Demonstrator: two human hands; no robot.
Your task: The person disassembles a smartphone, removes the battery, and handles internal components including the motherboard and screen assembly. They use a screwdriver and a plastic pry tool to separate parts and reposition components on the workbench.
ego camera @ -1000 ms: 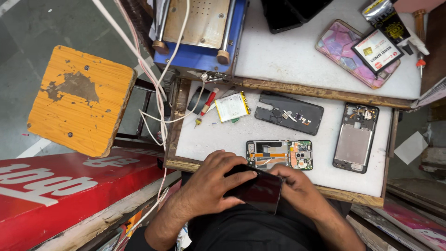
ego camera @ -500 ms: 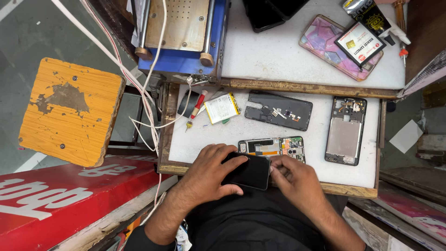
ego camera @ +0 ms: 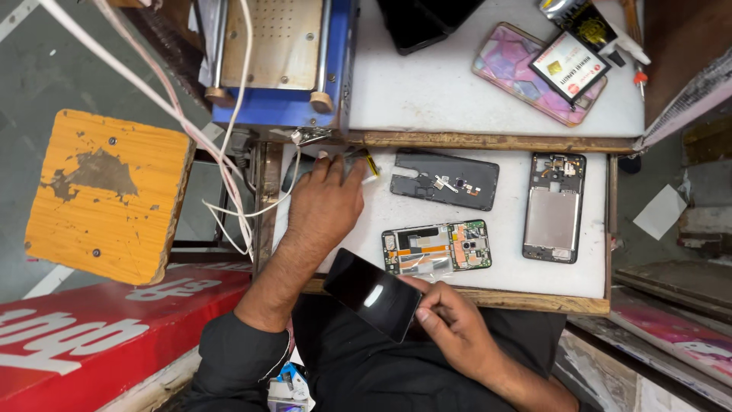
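"What does the bench show?"

"The right hand (ego camera: 450, 324) pinches a black phone screen (ego camera: 374, 294) by its corner above the lap. The left hand (ego camera: 328, 202), fingers together, reaches flat onto small tools (ego camera: 366, 164) at the tray's (ego camera: 503, 278) far left."

"Doing it well?"

"Probably a steady screen, held by the edges only."

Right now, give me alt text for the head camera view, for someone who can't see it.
Seen from above, a person's right hand holds a black phone screen over their lap, while the left hand reaches across a white work tray toward small items at its far left corner. An opened phone, a dark back cover and a frame lie on it.
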